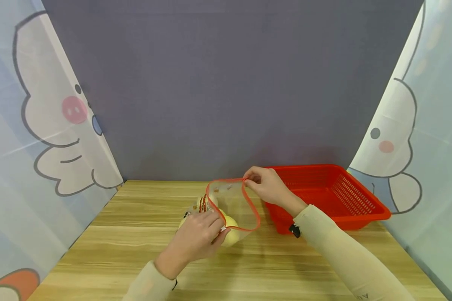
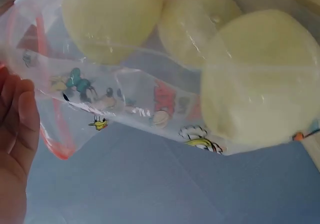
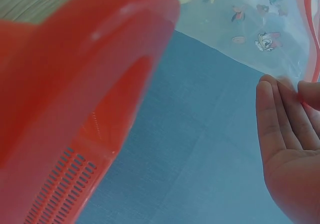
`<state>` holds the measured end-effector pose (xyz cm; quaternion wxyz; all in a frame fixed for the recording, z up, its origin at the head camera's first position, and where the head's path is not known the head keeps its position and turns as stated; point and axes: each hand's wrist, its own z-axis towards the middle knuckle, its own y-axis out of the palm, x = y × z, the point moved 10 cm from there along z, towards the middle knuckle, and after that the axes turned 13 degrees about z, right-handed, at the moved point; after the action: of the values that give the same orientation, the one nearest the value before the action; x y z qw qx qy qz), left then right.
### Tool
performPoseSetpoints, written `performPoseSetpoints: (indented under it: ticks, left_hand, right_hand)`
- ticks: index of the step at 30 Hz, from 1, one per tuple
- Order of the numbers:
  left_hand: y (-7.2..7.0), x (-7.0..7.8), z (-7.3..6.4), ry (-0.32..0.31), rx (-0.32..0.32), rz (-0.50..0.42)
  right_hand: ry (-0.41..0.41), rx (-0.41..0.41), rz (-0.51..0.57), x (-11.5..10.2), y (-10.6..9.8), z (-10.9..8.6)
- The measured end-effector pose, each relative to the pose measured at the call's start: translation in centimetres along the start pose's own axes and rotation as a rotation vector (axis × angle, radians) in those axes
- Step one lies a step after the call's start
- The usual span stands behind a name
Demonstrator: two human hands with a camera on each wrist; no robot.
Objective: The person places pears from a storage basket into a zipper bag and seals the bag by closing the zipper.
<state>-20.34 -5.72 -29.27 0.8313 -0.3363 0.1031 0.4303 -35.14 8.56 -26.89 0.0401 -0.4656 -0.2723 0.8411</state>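
Observation:
A clear plastic zip bag with a red-edged mouth and cartoon prints hangs between both hands, its mouth spread wide. Inside are three smooth, pale yellow round things, one with a small dimple, bunched in the lower part of the bag. My left hand pinches the near side of the red rim, by a small white slider. At the far right corner of the mouth, my right hand pinches the rim between thumb and fingers. The right wrist view shows that same hand at the bag's edge.
A red plastic basket with slotted walls stands on the right of the wooden table, close beside the right forearm. Behind the table hangs a dark grey cloth. Printed curtains close off both sides.

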Motion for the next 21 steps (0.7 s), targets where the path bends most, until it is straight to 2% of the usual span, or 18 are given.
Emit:
performPoseSetpoints:
  ticks: [5, 12, 17, 21]
  left_hand:
    - [-0.7, -2.1, 0.6, -0.098, 0.029, -0.035]
    - [-1.7, -5.9, 1.5, -0.276, 0.064, -0.121]
    - [-1.7, -7.9, 1.5, -0.402, 0.066, -0.116]
    - [-2.0, -9.7, 1.1, -0.492, 0.118, -0.120]
  right_hand:
    - [0.002, 0.018, 0.012, 0.1, -0.6, -0.2]
    - [-0.009, 0.054, 0.009, -0.2, -1.5, -0.4]
    - [0.008, 0.103, 0.019, -0.5, -2.4, -0.9]
    - [0.030, 0.146, 0.044, -0.7, -3.3, -1.2]
